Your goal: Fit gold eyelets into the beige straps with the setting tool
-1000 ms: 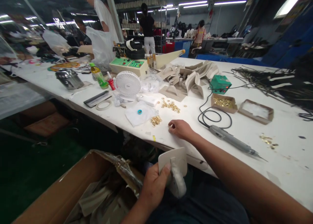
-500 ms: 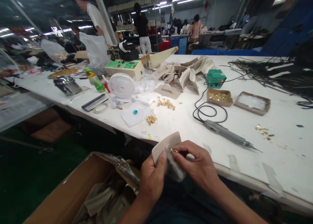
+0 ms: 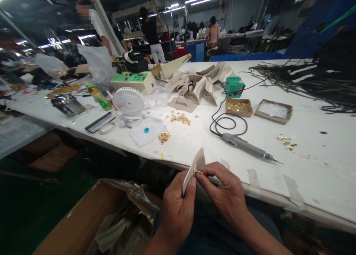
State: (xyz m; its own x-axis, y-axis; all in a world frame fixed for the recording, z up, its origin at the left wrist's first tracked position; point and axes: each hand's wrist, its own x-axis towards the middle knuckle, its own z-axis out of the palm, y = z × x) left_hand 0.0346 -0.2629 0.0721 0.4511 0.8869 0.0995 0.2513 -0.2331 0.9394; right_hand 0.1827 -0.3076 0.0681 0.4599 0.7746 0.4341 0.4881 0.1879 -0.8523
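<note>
A thin beige panel (image 3: 199, 159) is held up at the tabletop's (image 3: 194, 142) near edge, between the person's two hands. It stands nearly on edge, its visible long side slanting from lower left to upper right, away from the body. The left hand (image 3: 179, 201) is clamped on the panel's lower left part, thumb on the face turned right. The right hand (image 3: 226, 184), just right of the panel, pinches a small gold metal piece (image 3: 198, 172) between thumb and forefinger, at that same face; whether it passes into the panel cannot be told. Both hands are equally close. Beyond the panel to the left lies a heap of gold pieces (image 3: 164, 137); beyond it to the right, a grey corded tool (image 3: 244, 145). Left of and below the panel stands an open carton (image 3: 71, 219).
</note>
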